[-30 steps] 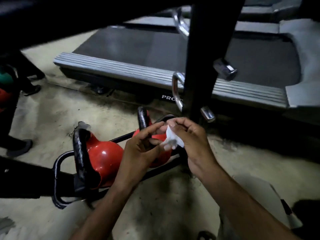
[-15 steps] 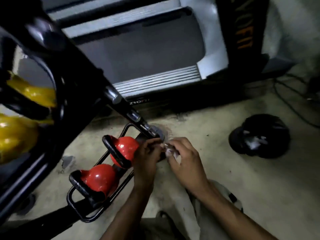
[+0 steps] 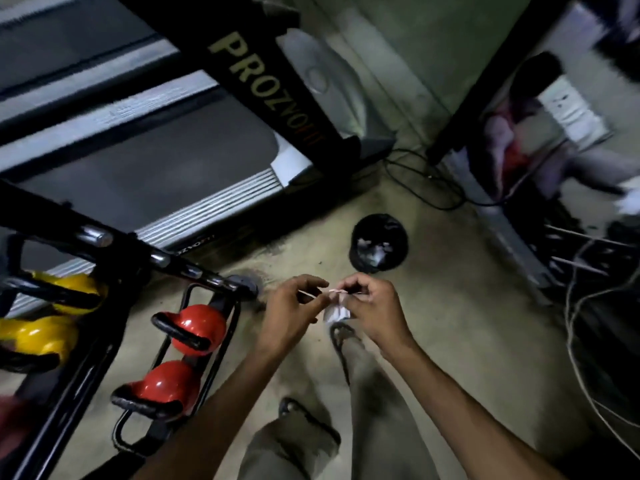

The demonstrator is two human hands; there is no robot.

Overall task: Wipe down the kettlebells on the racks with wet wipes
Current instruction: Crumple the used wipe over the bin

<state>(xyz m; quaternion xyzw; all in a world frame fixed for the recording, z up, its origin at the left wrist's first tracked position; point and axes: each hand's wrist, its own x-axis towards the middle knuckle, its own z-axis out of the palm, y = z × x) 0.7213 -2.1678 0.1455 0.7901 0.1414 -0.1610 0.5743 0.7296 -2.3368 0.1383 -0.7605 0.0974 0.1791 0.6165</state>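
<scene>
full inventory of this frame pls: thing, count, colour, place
red kettlebells: 2, red with black handles, bottom rack tier, lower left
yellow kettlebells: 2 visible, yellow, upper tier, far left
rack: 1, black, left
treadmill: 1, grey and black, upper left
bin: 1, black, with crumpled pale scraps inside, on floor beyond the hands
cables: several, black and white, floor at right
wipe: 1, white, pinched between both hands
left hand: on wipe
right hand: on wipe
</scene>
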